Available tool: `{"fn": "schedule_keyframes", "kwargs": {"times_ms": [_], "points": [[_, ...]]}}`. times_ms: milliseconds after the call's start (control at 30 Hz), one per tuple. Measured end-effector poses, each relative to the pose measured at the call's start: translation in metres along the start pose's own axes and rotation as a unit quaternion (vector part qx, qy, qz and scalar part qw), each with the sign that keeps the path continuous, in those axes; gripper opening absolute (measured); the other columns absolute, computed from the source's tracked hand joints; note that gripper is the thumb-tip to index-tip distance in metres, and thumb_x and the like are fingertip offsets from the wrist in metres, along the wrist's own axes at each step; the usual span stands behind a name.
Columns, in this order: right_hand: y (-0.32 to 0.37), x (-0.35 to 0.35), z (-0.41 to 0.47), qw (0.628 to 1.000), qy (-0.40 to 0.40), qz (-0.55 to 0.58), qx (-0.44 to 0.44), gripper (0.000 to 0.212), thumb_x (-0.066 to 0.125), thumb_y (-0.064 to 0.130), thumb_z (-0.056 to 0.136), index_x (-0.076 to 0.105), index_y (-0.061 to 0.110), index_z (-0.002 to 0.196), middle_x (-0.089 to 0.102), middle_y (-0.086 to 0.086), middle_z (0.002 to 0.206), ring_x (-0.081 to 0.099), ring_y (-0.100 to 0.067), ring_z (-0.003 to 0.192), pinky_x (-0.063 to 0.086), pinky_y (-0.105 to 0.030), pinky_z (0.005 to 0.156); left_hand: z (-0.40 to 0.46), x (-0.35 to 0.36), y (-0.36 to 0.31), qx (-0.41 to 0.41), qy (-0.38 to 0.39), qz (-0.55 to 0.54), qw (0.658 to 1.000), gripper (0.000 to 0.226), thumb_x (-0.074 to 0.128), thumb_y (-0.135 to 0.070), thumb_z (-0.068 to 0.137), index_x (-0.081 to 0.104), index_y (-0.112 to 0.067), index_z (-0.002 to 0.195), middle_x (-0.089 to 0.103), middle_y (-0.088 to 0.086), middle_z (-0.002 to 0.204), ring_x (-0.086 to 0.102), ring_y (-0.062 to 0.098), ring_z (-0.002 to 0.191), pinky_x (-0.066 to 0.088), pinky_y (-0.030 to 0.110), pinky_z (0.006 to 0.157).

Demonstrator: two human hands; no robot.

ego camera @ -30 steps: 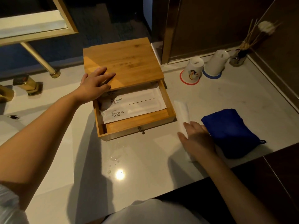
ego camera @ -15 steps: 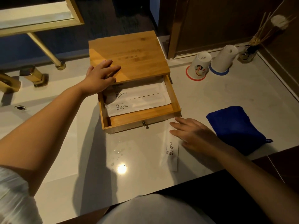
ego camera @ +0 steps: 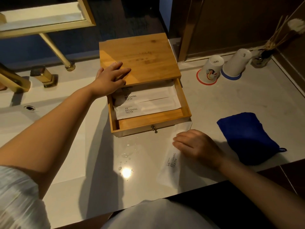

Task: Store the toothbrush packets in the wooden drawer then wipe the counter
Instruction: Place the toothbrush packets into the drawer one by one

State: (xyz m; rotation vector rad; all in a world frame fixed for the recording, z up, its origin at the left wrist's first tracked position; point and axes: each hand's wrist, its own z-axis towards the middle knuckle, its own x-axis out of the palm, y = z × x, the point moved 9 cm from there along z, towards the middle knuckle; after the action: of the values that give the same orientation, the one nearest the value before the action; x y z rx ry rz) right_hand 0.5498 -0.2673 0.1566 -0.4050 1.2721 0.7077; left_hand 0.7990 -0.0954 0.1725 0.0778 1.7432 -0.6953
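A wooden box (ego camera: pixel 140 55) stands on the white counter (ego camera: pixel 231 103) with its drawer (ego camera: pixel 153 120) pulled out toward me. Several white toothbrush packets (ego camera: pixel 148 103) printed "BRUSHING TEETH" lie flat inside the drawer. My left hand (ego camera: pixel 110 78) rests flat on the box's front left corner, fingers spread. Another white toothbrush packet (ego camera: pixel 171 164) lies on the counter in front of the drawer. My right hand (ego camera: pixel 196 146) presses on that packet's upper part, fingers curled down onto it. A blue cloth (ego camera: pixel 247 138) lies just right of my right hand.
Water drops (ego camera: pixel 127 154) sit on the counter left of the loose packet. Two upturned cups (ego camera: pixel 211 70) and a reed diffuser (ego camera: pixel 264 58) stand at the back right. A gold tap (ego camera: pixel 42 75) and sink basin (ego camera: pixel 19 113) are to the left. The counter's dark front edge is near me.
My right hand has slid the loose packet from beside the drawer's right corner down to the counter in front of the drawer. My left hand stays on the box.
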Motion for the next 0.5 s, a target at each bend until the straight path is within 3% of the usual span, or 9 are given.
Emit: {"fn": "schedule_keyframes", "kwargs": {"times_ms": [133, 200, 267, 400, 500], "points": [[-0.007, -0.039, 0.007, 0.985, -0.145, 0.03, 0.087, 0.023, 0.061, 0.021, 0.084, 0.06, 0.01, 0.104, 0.073, -0.013, 0.083, 0.07, -0.024, 0.078, 0.058, -0.037, 0.075, 0.0, 0.0, 0.0, 0.005, -0.007, -0.009, 1.0, 0.048, 0.044, -0.031, 0.094, 0.034, -0.036, 0.141, 0.016, 0.002, 0.157, 0.008, 0.023, 0.145, 0.0, 0.045, 0.115], [-0.01, -0.058, 0.013, 0.969, -0.203, 0.039, 0.134, 0.02, 0.046, 0.026, 0.094, 0.052, 0.011, 0.107, 0.071, -0.012, 0.077, 0.069, -0.023, 0.071, 0.059, -0.036, 0.07, 0.0, -0.001, 0.0, 0.005, -0.007, -0.008, 1.0, 0.048, 0.044, -0.03, 0.094, 0.034, -0.036, 0.141, 0.015, 0.002, 0.157, 0.007, 0.022, 0.145, 0.0, 0.045, 0.115], [-0.014, -0.077, 0.023, 0.957, -0.243, 0.039, 0.156, 0.026, 0.043, 0.03, 0.096, 0.054, 0.008, 0.103, 0.07, -0.014, 0.071, 0.068, -0.022, 0.065, 0.058, -0.033, 0.067, 0.0, -0.001, 0.0, 0.002, -0.006, -0.008, 1.0, 0.048, 0.043, -0.03, 0.095, 0.033, -0.036, 0.141, 0.014, 0.002, 0.158, 0.007, 0.022, 0.145, -0.001, 0.046, 0.116], [-0.024, -0.104, 0.054, 0.955, -0.251, -0.047, 0.152, 0.023, 0.064, 0.018, 0.085, 0.067, 0.002, 0.102, 0.073, -0.014, 0.085, 0.069, -0.025, 0.077, 0.051, -0.027, 0.076, -0.002, -0.001, -0.002, 0.004, -0.003, -0.016, 1.0, 0.046, 0.041, -0.031, 0.096, 0.033, -0.034, 0.142, 0.013, 0.003, 0.158, 0.006, 0.023, 0.145, -0.003, 0.049, 0.117], [-0.028, -0.104, 0.086, 0.967, -0.223, -0.047, 0.111, 0.027, 0.055, 0.022, 0.09, 0.067, 0.001, 0.104, 0.072, -0.016, 0.097, 0.067, -0.03, 0.088, 0.054, -0.035, 0.074, -0.002, 0.0, -0.001, 0.009, 0.002, -0.016, 1.0, 0.046, 0.04, -0.033, 0.097, 0.033, -0.033, 0.142, 0.012, 0.004, 0.158, 0.005, 0.024, 0.145, -0.003, 0.051, 0.117]]}}
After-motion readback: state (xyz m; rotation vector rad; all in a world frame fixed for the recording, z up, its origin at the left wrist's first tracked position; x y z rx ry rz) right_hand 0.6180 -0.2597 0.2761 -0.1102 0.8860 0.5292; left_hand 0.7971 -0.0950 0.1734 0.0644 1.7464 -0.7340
